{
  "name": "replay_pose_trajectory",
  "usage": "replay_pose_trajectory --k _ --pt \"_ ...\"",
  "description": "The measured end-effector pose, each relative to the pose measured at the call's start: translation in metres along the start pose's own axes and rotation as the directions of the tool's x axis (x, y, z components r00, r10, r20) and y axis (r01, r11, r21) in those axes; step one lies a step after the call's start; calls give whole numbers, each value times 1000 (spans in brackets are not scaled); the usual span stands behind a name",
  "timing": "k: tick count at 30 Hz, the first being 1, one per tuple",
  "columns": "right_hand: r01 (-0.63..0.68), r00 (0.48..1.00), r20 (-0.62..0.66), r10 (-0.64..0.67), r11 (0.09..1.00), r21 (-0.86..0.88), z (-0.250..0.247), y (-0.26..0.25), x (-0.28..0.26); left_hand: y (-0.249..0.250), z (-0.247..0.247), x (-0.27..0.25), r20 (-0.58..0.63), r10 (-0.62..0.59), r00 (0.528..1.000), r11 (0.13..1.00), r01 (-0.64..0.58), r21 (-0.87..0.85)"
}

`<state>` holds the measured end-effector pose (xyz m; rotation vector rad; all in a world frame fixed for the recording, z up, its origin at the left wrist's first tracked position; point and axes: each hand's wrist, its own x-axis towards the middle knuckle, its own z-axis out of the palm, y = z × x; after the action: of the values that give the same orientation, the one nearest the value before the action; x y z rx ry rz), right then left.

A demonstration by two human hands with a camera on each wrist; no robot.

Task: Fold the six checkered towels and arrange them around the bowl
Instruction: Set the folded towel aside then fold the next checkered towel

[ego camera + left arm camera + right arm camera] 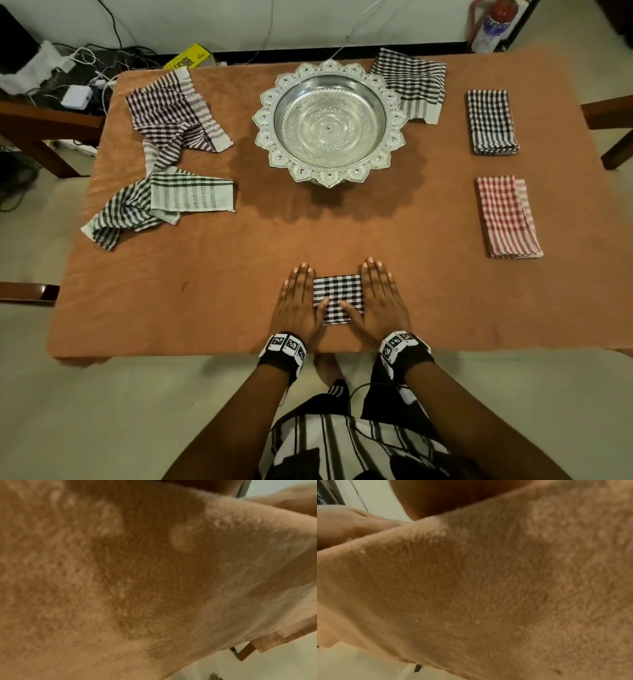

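A small folded black-and-white checkered towel (337, 294) lies near the table's front edge. My left hand (297, 301) and right hand (380, 298) lie flat on its two sides, fingers straight, thumbs resting on the cloth. The ornate silver bowl (329, 121) stands at the table's middle back. Two folded towels sit at the right: a black one (492, 121) and a red one (507, 216). Unfolded towels lie at the left, a purple one (174, 113) and a green one (161, 204), and another black one (412, 84) behind the bowl's right. Both wrist views show only the orange cloth (137, 588).
An orange cloth (239, 274) covers the table. Wooden chairs stand at the left (37, 126) and right (609, 116) sides. Cables and chargers (78, 78) clutter the floor at the back left. A fire extinguisher (493, 25) stands at the back right.
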<state>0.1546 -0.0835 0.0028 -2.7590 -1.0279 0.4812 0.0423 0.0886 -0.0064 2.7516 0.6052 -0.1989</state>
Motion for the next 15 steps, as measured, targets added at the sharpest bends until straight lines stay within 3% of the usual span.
replay_pose_trajectory --k 4,7,10,12,13,15 --pt "15 1000 23 -15 999 30 0 1 2 0 -1 1 15 7 1000 1000 -7 -9" --pt "-3 1000 3 2 967 255 -15 13 1 -4 -4 2 17 28 999 998 -27 -61" --pt "-184 943 -161 293 857 481 -48 27 -8 -12 -15 1 -53 41 998 973 -52 -223" --pt "-402 888 20 460 754 520 -64 40 -13 -20 -25 -3 -174 -61 983 934 -5 -356" --pt "-488 862 154 483 708 510 -67 45 -14 -25 -27 -5 -213 -146 966 905 44 -423" --pt "-539 841 276 465 682 494 -67 47 -8 -36 -30 -7 -190 -325 927 790 155 -594"
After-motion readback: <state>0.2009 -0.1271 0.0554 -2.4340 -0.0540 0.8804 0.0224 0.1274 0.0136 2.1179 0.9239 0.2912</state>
